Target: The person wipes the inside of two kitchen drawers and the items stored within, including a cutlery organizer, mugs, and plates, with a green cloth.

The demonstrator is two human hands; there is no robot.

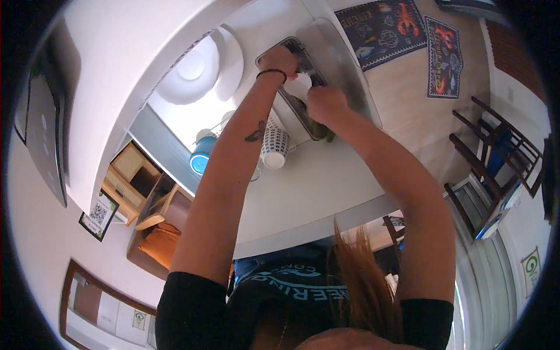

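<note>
My left hand (280, 61), with a dark band at its wrist, is at the upper end of a dark-rimmed tray (292, 103). A white object (300, 85), perhaps a cup, lies between my two hands; its exact kind cannot be told. My right hand (326, 104) has its fingers curled at the right side of that white object. Below my right hand, something green (323, 132) shows at the tray's lower end. Which hand bears the white object's weight is hidden.
A patterned mug (275, 148) and a blue cup (203, 155) stand by a white rack left of the tray. White plates (190, 72) lie at the upper left. A metal sink basin (345, 65) adjoins the tray. The counter edge (306, 223) runs before my body.
</note>
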